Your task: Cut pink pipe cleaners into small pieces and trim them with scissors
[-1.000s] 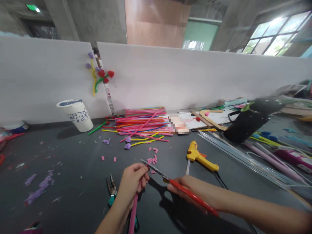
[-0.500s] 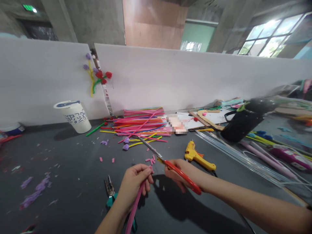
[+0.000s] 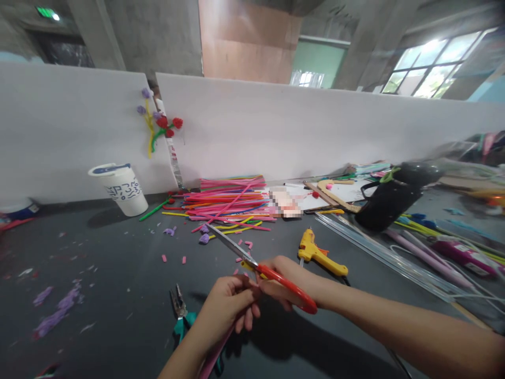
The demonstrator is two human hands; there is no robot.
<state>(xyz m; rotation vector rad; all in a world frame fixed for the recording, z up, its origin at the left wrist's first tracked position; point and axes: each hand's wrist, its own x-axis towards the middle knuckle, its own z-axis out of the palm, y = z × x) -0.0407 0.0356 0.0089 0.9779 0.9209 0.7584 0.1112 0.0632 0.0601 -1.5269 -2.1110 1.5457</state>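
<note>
My left hand (image 3: 229, 302) is closed around pink pipe cleaners (image 3: 215, 355), which trail down under the wrist; their upper ends are mostly hidden by my fingers. In my right hand (image 3: 282, 271) is a pair of scissors with red handles (image 3: 294, 292), its blades pointing up and left over the table. The fingertips of both hands meet or nearly meet. Short cut pink pieces (image 3: 248, 244) lie just beyond the blades. Pliers with teal handles (image 3: 183, 316) rest partly under my left forearm.
Behind the hands lies a pile of coloured pipe cleaners (image 3: 224, 200). A yellow glue gun (image 3: 319, 254) sits right of my right hand. Farther out are clear sticks (image 3: 374, 252), a black bottle (image 3: 389, 202) and a white cup (image 3: 124, 192). A white partition (image 3: 276, 131) borders the table.
My left hand has moved slightly right, toward my right hand. The scissors have shifted left, with their blades now lower and over the cut pink pieces.
</note>
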